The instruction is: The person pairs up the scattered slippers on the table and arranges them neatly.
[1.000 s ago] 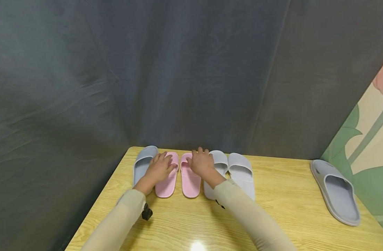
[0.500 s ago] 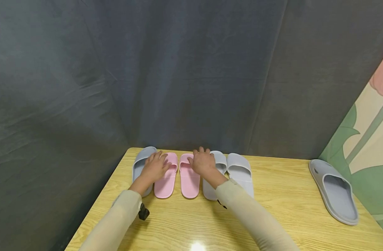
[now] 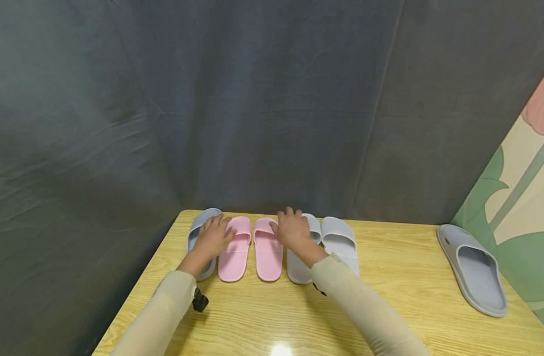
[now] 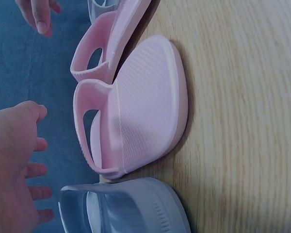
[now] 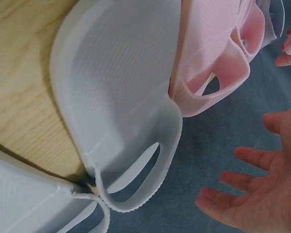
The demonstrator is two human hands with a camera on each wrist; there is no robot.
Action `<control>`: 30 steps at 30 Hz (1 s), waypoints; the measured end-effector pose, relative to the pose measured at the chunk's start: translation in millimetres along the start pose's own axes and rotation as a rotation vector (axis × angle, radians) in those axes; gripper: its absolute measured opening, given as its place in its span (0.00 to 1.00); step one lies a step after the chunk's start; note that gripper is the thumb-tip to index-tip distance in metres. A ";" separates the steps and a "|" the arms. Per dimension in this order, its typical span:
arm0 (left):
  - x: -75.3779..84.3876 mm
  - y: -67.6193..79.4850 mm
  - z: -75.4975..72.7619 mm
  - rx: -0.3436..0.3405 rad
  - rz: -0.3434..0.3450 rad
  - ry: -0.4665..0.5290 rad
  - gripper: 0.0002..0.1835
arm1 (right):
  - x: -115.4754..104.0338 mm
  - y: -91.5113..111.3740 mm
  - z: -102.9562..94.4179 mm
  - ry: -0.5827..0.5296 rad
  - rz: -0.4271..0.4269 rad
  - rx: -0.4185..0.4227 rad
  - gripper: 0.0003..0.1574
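Observation:
My left hand (image 3: 211,240) is above the blue-grey slipper (image 3: 205,269) at the row's left end, beside the left pink slipper (image 3: 233,262). My right hand (image 3: 293,231) is over the front of a light grey slipper (image 3: 298,272), its thumb side near the right pink slipper (image 3: 269,257). Both wrist views show a gap between the hands and the footwear; the fingers are spread and hold nothing. In the right wrist view the two light grey slippers (image 5: 121,73) touch near their straps. Another light grey slipper (image 3: 340,242) ends the row, partly behind the right sleeve.
A larger grey slipper (image 3: 474,272) lies alone at the right of the wooden table (image 3: 249,321). Behind the table's back edge hangs a dark curtain (image 3: 272,109). A flower-painted wall (image 3: 530,207) stands at the right.
My left hand has moved left, from over the left pink slipper towards the blue-grey one. My right hand has shifted slightly right, uncovering more of the right pink slipper. The slippers keep their places.

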State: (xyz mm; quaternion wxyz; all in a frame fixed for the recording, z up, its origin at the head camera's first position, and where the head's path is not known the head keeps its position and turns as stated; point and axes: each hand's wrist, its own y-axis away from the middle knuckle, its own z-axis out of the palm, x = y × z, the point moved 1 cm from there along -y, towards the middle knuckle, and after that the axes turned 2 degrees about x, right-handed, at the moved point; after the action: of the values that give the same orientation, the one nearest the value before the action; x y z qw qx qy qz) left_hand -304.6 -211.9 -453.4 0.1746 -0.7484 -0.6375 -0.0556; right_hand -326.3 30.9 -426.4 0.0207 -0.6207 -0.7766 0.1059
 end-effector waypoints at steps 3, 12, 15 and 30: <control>-1.8 -0.7 -0.6 -0.002 -0.007 0.009 0.31 | 3.9 -0.4 1.1 0.002 0.000 0.013 0.32; -7.9 -2.1 -0.3 -0.002 -0.005 -0.004 0.30 | 10.9 2.2 0.9 -0.003 -0.008 0.035 0.32; -10.0 -2.5 -0.7 -0.004 -0.015 0.005 0.30 | 12.0 3.2 0.1 -0.007 -0.011 0.041 0.32; -22.7 -3.7 -2.9 0.010 -0.055 0.007 0.32 | 24.0 4.9 -3.7 -0.026 -0.020 0.068 0.32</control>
State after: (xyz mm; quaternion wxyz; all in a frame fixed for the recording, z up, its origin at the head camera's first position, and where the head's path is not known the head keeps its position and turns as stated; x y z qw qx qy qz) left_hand -312.0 -233.7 -456.9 0.1791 -0.7296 -0.6573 -0.0596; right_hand -326.4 55.6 -426.0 0.0327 -0.6105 -0.7789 0.1400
